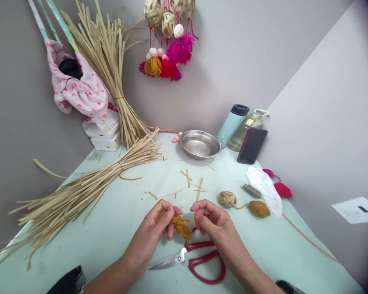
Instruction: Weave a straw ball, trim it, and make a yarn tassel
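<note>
Tassel: mustard yarn, btm ctr of frame, btwn the 2 hands, above tabletop; its loose ends hang down toward scissors.
L hand: fingers closed, thumb & fingertips pinching tassel's top end; exact grip partly hidden.
R hand: fingers curled in, thumb & fingertips gripping thin yarn strand that runs over from tassel; contact pt. partly hidden by fingers.
Scissors: red handles, flat on table, btm ctr, just below tassel; blades pt. left, handles right, nr R hand.
Woven ball: right of ctr, cord-linked w/ mustard yarn bundle beside it.
Green item: small, just above yarn bundle, next to crumpled white bag; red yarn at bag's right edge.
Straw scraps: scattered mid-frame, a few crossed.
Bowl: metal, upper ctr of table, nr wall.
Phone: tilted up, right of bowl, in front of clear bottle; blue flask w/ black lid just left.
Straw bundles: one lying across left side, tied; other standing, upper left, beside stacked boxes & pink hanging bag.
Hanging ornaments: top ctr, woven balls w/ pink, red & mustard tassels.
</note>
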A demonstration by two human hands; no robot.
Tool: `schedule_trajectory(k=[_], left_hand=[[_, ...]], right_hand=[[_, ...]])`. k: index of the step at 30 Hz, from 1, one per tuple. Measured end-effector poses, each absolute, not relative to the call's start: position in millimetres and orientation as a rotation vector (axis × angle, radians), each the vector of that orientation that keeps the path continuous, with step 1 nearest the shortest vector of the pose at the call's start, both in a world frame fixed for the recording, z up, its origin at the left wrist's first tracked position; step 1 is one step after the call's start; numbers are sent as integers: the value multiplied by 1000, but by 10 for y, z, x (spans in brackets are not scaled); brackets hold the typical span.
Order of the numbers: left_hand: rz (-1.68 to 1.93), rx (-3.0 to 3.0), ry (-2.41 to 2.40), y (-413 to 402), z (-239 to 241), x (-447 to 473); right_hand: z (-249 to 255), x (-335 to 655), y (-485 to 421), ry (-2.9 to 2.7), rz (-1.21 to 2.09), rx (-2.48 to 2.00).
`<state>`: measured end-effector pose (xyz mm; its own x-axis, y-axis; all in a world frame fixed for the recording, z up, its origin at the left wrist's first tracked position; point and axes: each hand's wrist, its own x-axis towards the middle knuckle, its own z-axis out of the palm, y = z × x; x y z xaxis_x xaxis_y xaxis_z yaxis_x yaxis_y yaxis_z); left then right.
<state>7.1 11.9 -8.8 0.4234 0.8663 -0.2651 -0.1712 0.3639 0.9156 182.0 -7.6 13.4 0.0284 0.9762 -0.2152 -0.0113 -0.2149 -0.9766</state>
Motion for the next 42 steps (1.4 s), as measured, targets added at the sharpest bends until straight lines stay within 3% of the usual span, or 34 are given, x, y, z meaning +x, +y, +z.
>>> schedule_trajectory(k=[23, 32, 38, 42], left_hand=[[726, 1056, 813, 81, -81, 51], [603, 1091, 718, 96, -44, 77], [559, 1117, 729, 96, -108, 80], [559, 1108, 741, 97, -118, 89]], right_hand=[[72, 1727, -169, -1429, 1363, -1445], [62, 1793, -186, -1815, 804, -1363], [-12, 1843, -194, -2114, 181, -1281], [9, 1900, -166, -1966, 212, -1347]])
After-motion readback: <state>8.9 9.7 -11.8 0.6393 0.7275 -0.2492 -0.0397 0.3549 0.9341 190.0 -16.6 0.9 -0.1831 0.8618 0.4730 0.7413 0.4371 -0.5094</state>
